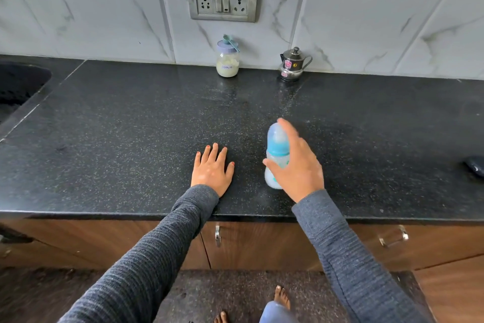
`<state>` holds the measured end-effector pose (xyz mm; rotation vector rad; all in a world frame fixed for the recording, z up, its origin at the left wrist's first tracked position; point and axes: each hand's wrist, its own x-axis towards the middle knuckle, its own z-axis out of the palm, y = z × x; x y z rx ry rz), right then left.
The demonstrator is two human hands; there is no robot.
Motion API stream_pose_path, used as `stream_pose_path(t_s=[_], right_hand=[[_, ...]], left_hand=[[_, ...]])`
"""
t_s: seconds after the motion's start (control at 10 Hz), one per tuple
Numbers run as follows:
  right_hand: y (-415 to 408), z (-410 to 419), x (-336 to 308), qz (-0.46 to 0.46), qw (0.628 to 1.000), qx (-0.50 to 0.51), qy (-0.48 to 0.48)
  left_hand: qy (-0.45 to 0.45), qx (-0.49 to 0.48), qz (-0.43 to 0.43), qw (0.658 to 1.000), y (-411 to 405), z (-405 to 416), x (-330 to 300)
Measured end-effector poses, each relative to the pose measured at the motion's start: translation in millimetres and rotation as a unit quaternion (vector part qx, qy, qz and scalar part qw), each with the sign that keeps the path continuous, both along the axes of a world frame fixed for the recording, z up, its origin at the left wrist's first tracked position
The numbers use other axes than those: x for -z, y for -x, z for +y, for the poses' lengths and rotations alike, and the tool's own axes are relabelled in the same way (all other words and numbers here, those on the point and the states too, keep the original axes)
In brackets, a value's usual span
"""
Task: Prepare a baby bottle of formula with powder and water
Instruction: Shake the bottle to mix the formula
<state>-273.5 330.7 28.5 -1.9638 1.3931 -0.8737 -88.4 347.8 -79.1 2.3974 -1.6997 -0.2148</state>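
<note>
Bottle (277, 149) stands capped near the worktop's (131, 118) front edge, our right hand (298, 165) around it with fingers loosely curled, grip firmness unclear, left hand (212, 169) flat, fingers spread, likely bracing; formula jar (227, 60) and steel kettle (292, 64) wait by the wall.

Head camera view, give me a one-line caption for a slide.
Right hand holds capped baby bottle on black counter, left hand flat beside it; formula jar behind.
</note>
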Motion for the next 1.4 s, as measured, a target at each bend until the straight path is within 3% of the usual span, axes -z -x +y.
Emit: stream_pose_path(t_s=[0.1,0.2,0.3,0.4,0.5,0.6,0.7,0.8,0.9,1.0,1.1,1.2,1.3,1.4], right_hand=[[3.7,-5.6,1.9,-0.213,0.970,0.039,-0.109],[8.8,-6.0,-2.0,-0.595,0.680,0.056,-0.425],[5.1,-2.1,-8.2,-0.595,0.663,0.029,-0.454],[3.9,4.8,-8.2,-0.239,0.959,-0.033,-0.151],[-3.6,0.2,-7.8,-0.015,0.999,-0.011,0.030],[3.5,2.7,-3.1,-0.398,0.877,0.038,-0.266],[11.7,-7.0,4.1,-0.613,0.643,0.045,-0.457],[13.5,-3.0,-2.4,-0.402,0.870,0.006,-0.284],[9.3,-3.5,-0.8,-0.056,0.998,0.010,-0.006],[9.9,-5.9,8.5,-0.258,0.953,0.046,-0.150],[15.6,-8.5,9.3,-0.589,0.681,0.059,-0.431],[14.2,-5.2,1.9,-0.537,0.740,0.034,-0.403],[12.6,-0.4,3.1,-0.152,0.987,-0.007,-0.057],[8.5,0.7,8.7,-0.014,0.997,0.022,0.066]], left_hand=[[0.001,-0.001,0.002,1.000,-0.4,0.2,-0.4],[0.002,-0.003,0.005,1.000,0.6,0.2,-0.8],[0.000,-0.003,0.006,1.000,0.6,0.8,0.7],[0.001,-0.004,-0.001,1.000,-0.3,-0.5,0.5],[0.001,-0.004,-0.005,1.000,0.3,-1.5,-0.9],[0.003,-0.004,-0.002,1.000,0.8,0.4,0.2],[0.002,-0.004,0.002,1.000,0.1,0.2,0.5],[0.004,-0.005,0.008,1.000,-0.7,-0.1,1.1],[0.003,-0.003,0.009,1.000,-1.3,0.6,1.0],[0.003,-0.003,0.011,1.000,-0.1,0.9,0.3],[0.010,-0.009,0.013,1.000,1.2,0.9,0.6],[0.006,-0.008,0.009,1.000,1.9,0.6,1.3],[0.005,-0.008,0.008,1.000,1.6,0.4,0.8],[0.005,-0.006,0.007,1.000,2.4,0.2,0.6]])
